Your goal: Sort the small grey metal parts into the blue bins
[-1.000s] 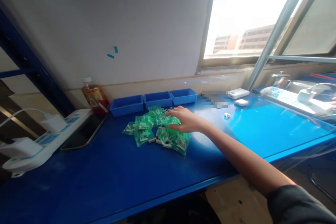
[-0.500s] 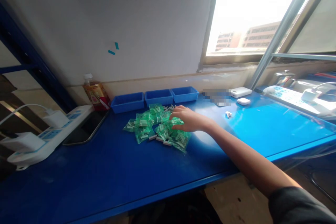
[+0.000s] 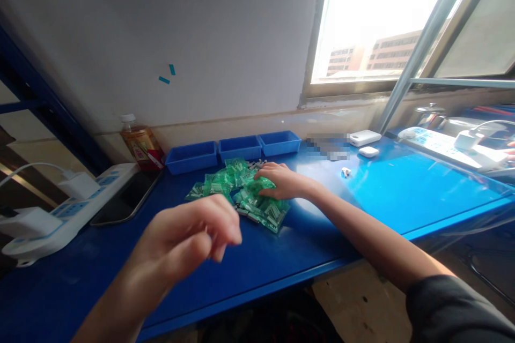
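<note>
My right hand (image 3: 278, 181) rests on the heap of green plastic bags of small light strips, its fingers and thumb closed round part of a green plastic bag (image 3: 252, 188). Its fingertips are partly lost against the green film. Nearer the camera, my left hand (image 3: 193, 233) hangs above the blue table, slightly blurred. Its fingers are loosely curled, the thumb is apart from them, and nothing shows between. Beside the heap's front edge lie a few loose grey-white pieces (image 3: 252, 217), partly covered by the bags.
Three blue trays (image 3: 191, 157) stand in a row behind the heap. Leftward are a drink bottle (image 3: 140, 144), a dark phone (image 3: 124, 201) and a power strip (image 3: 34, 244) with chargers. White cases (image 3: 365, 138) lie to the right. Another person's hand (image 3: 510, 155) shows at the right edge.
My left hand has come into view from below, left of the heap. My right hand stays at the heap, its fingers drawn in round a bag. The view has shifted slightly.
</note>
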{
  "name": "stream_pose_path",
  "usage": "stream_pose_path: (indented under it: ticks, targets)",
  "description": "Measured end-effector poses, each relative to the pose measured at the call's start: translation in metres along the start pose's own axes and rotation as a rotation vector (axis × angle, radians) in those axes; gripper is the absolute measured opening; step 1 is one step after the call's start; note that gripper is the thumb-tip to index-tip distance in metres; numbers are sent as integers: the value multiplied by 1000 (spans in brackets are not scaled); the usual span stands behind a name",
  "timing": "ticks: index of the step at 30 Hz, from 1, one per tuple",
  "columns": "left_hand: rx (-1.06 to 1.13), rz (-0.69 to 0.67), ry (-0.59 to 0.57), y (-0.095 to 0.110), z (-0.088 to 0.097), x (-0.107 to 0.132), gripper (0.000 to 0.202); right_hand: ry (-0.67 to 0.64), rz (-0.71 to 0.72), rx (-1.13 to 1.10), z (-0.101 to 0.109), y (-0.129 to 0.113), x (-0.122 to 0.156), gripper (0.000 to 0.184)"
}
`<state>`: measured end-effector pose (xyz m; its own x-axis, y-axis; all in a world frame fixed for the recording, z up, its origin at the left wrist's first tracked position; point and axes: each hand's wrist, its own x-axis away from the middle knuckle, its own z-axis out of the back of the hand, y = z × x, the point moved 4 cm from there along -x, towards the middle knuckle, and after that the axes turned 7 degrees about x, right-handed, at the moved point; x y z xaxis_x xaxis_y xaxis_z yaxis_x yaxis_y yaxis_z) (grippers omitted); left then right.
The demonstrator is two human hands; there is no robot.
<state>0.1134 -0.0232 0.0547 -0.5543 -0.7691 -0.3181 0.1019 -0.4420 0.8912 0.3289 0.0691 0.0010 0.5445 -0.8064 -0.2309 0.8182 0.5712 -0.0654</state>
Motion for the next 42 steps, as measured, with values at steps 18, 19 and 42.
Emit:
stream_pose_path:
  ticks: [18,19,42]
  targets:
    - [-714,-330,798,-30,86,-90,27,622,133,50,32,-39,8,23]
    - [-882,-335,768,-32,96,-96,26,595,97,43,32,-35,7,22]
    - [-65,96,108,-74,-1,-72,52,520,-14,19,35,-10,6,25]
